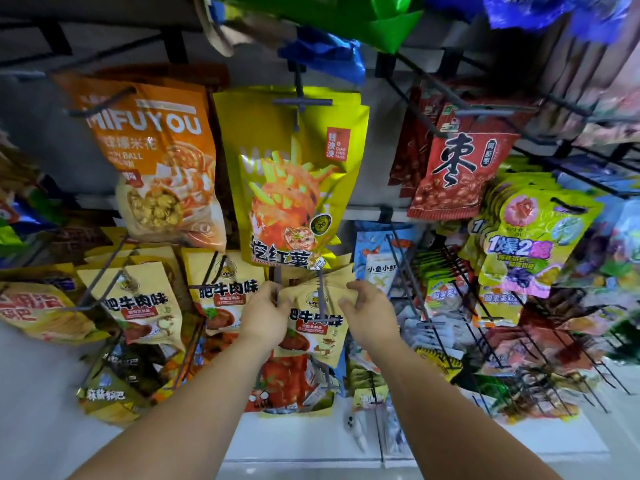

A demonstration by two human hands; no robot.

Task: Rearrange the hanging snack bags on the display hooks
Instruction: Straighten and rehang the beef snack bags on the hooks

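Left hand (265,313) pinches the beige snack bag (317,332) at its top-left corner, right hand (370,315) grips top-right; bag hangs upright, label outward

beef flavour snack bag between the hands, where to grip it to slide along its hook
Probably at its two top corners, from either side, where the left hand and right hand pinch it. The beef flavour snack bag hangs from the hook through its top middle, so that likely keeps it level.
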